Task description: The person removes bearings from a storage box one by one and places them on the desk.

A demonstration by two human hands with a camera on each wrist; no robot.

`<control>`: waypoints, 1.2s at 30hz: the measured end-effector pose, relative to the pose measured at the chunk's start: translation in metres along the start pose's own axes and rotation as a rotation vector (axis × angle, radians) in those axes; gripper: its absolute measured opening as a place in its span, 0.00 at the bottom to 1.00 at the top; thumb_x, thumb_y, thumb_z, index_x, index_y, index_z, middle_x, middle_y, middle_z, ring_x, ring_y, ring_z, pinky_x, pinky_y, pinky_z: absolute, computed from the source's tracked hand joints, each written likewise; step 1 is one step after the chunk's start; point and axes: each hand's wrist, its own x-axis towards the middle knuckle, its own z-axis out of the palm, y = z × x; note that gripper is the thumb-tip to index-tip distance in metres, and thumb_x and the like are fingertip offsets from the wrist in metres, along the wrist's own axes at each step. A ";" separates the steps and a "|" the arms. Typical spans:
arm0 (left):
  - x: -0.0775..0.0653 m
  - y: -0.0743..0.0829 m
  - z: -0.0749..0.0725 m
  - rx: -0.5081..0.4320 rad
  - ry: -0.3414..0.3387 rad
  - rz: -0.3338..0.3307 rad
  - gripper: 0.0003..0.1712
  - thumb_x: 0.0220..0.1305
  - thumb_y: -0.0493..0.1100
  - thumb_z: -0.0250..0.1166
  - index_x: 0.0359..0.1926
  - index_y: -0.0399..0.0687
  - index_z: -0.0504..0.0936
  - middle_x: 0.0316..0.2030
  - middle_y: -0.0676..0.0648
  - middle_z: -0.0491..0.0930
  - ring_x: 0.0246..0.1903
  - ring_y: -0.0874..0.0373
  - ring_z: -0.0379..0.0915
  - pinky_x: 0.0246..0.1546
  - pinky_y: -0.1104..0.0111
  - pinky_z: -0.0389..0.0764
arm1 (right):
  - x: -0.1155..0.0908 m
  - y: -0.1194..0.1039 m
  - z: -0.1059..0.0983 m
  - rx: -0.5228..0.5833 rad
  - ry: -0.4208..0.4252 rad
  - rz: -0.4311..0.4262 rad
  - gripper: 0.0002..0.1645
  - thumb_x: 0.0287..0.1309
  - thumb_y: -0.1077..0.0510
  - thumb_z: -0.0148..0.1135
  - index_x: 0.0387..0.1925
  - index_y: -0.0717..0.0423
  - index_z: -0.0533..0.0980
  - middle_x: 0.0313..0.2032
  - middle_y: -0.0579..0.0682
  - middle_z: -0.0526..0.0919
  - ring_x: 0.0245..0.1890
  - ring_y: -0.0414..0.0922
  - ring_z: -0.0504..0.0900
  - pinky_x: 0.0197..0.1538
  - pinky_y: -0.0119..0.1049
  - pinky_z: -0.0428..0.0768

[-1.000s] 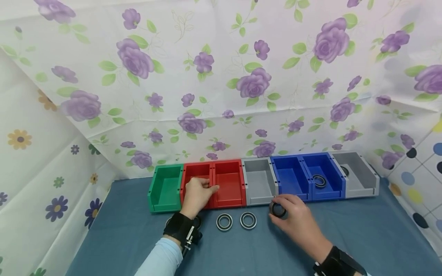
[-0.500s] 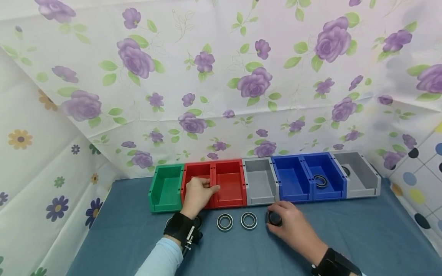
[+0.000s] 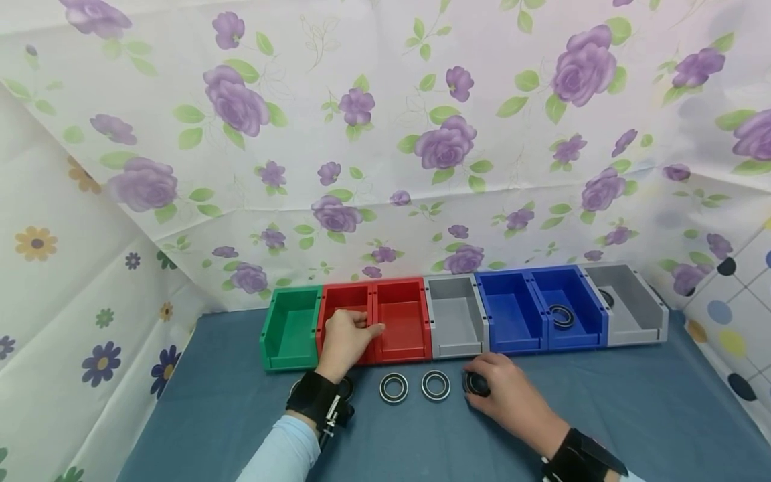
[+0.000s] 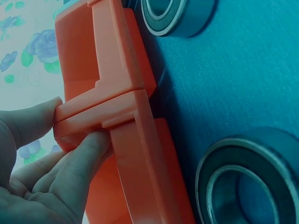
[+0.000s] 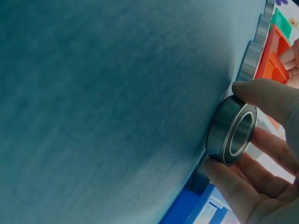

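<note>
In the head view, my left hand (image 3: 345, 341) pinches the adjoining walls of the two red bins (image 3: 400, 325). The left wrist view has the thumb on the rim and a finger inside the near red bin (image 4: 126, 105). My right hand (image 3: 515, 398) grips a ball bearing (image 5: 219, 128) between thumb and fingers, low at the blue cloth. Left of it lie two more bearings, one nearer the right hand (image 3: 424, 387) and another bearing (image 3: 383, 389) beside it. Other bearings (image 3: 347, 388) are partly hidden by the left wrist.
Along the back stand a green bin (image 3: 292, 328), a grey bin (image 3: 456, 321), two blue bins (image 3: 512, 308) and another grey bin (image 3: 635, 301). One bearing (image 3: 555, 316) sits in the right blue bin, another bearing (image 3: 607, 298) in the far grey one. Flowered sheeting (image 3: 385, 134) hangs behind.
My right hand has come down and slightly left with the bearing, from near the grey bin's front corner to the cloth. The left hand keeps its hold.
</note>
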 end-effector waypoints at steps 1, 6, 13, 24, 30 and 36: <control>0.000 0.000 0.000 -0.003 0.000 0.000 0.27 0.49 0.51 0.72 0.47 0.39 0.81 0.35 0.47 0.81 0.31 0.62 0.77 0.31 0.71 0.78 | 0.000 0.000 0.000 -0.003 0.001 -0.004 0.28 0.34 0.47 0.76 0.43 0.43 0.80 0.42 0.39 0.75 0.43 0.36 0.72 0.44 0.34 0.75; 0.001 -0.001 0.000 -0.013 -0.006 0.002 0.27 0.49 0.50 0.72 0.47 0.39 0.81 0.35 0.48 0.81 0.31 0.62 0.77 0.32 0.70 0.78 | 0.002 -0.001 0.001 -0.012 -0.008 0.003 0.28 0.35 0.47 0.76 0.43 0.43 0.80 0.43 0.40 0.76 0.44 0.37 0.73 0.46 0.36 0.75; 0.001 0.000 0.000 -0.012 -0.006 0.014 0.26 0.50 0.50 0.72 0.47 0.39 0.81 0.34 0.48 0.81 0.31 0.62 0.77 0.31 0.70 0.78 | 0.003 -0.003 0.000 -0.024 -0.028 0.030 0.28 0.35 0.46 0.76 0.45 0.42 0.79 0.44 0.41 0.76 0.45 0.38 0.73 0.46 0.37 0.76; 0.000 -0.001 0.000 -0.012 -0.009 0.011 0.26 0.50 0.49 0.72 0.47 0.39 0.81 0.33 0.49 0.81 0.30 0.62 0.77 0.31 0.70 0.78 | 0.002 -0.005 0.002 -0.035 -0.025 0.043 0.28 0.36 0.47 0.75 0.45 0.42 0.79 0.44 0.40 0.76 0.46 0.38 0.73 0.46 0.39 0.76; 0.000 -0.001 0.000 -0.017 -0.008 0.018 0.26 0.50 0.50 0.72 0.47 0.38 0.81 0.33 0.49 0.81 0.30 0.62 0.77 0.31 0.70 0.78 | 0.002 -0.005 0.002 -0.052 -0.018 0.023 0.26 0.37 0.47 0.75 0.43 0.42 0.79 0.44 0.40 0.76 0.46 0.38 0.73 0.47 0.38 0.75; 0.001 -0.001 0.000 -0.017 -0.007 0.013 0.26 0.50 0.50 0.72 0.47 0.38 0.81 0.33 0.49 0.81 0.30 0.62 0.77 0.31 0.70 0.78 | 0.001 -0.005 -0.002 -0.043 -0.017 0.008 0.26 0.39 0.45 0.74 0.44 0.43 0.79 0.44 0.40 0.77 0.47 0.38 0.73 0.47 0.38 0.75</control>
